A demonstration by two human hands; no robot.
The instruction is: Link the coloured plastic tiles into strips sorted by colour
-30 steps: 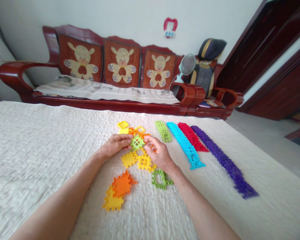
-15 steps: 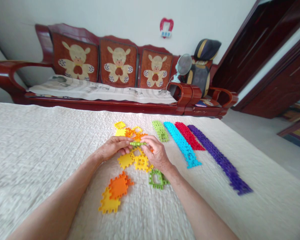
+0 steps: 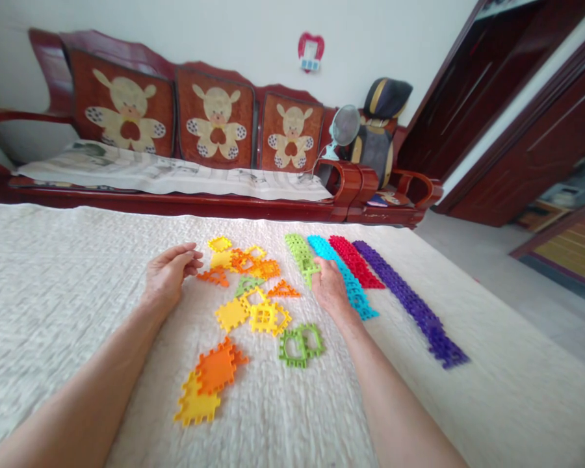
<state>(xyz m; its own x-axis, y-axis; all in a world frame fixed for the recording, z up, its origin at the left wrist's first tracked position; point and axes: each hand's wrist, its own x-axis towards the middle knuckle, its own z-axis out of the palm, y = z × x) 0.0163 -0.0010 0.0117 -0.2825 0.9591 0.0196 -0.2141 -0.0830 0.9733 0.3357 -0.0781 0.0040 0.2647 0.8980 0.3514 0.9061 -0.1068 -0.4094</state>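
Note:
My right hand rests on the bedspread at the near end of the light green strip, its fingertips closed on a green tile held against that end. My left hand hovers just left of the loose pile with the fingers loosely curled and nothing in them; the nearest piece is an orange triangle. The pile holds yellow tiles, orange pieces and two green open frames.
Blue, red and purple strips lie side by side to the right of the green one on the cream bedspread. A red wooden bench with bear cushions stands behind; a small fan and dark doors are at the right.
Both hands held a green tile over the pile. They have parted: the right hand carried the tile right to the green strip's end, and the left hand drew back left, empty.

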